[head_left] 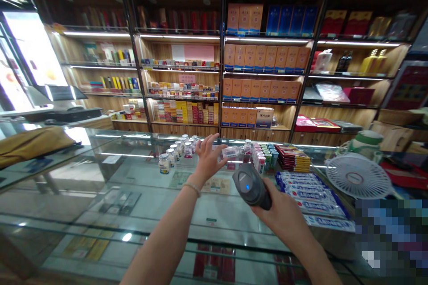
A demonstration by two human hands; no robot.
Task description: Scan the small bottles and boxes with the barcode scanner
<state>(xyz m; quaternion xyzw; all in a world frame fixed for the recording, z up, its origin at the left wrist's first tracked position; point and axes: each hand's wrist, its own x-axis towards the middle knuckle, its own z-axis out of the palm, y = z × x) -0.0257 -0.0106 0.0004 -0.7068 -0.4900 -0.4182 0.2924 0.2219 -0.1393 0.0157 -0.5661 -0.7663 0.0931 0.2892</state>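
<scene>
My right hand (276,211) is wrapped round the handle of a dark grey barcode scanner (247,182), which shows a small blue light. The scanner's head points forward over the glass counter (160,218). My left hand (207,160) is open, its fingers spread, with a bracelet at the wrist. Just right of its thumb and fingers a small clear bottle (230,152) lies tipped sideways; whether the fingertips touch it I cannot tell. Left of this hand stand rows of small white-capped bottles (171,156). Another small bottle (247,148) stands upright beyond the scanner.
Rows of small tubes (261,160), stacked red and yellow packs (292,159) and a tray of blue-and-white candy packs (314,193) line the right side. A white fan (357,176) stands beyond. A mustard cloth (36,142) lies far left. Stocked shelves (264,73) face the counter.
</scene>
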